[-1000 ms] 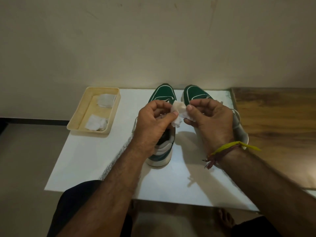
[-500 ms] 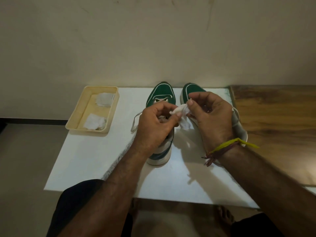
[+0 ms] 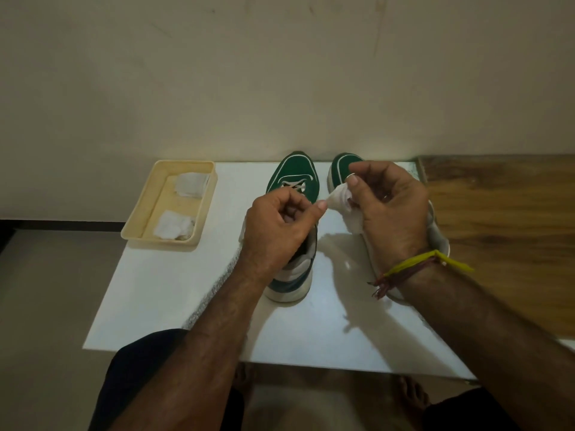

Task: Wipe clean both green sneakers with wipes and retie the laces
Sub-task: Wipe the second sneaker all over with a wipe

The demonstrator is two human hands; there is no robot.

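left hand (image 3: 277, 227) pinches corner of wipe (image 3: 342, 203) | right hand (image 3: 392, 209) grips same wipe, above gap between 2 green sneakers (image 3: 294, 175) on white table (image 3: 174, 293) | tray (image 3: 146, 225) left holds 2 wipes

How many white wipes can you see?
3. Two folded white wipes lie in the cream plastic tray, one at its far end and one at its near end. A third crumpled white wipe is pinched between both hands, above the green sneakers.
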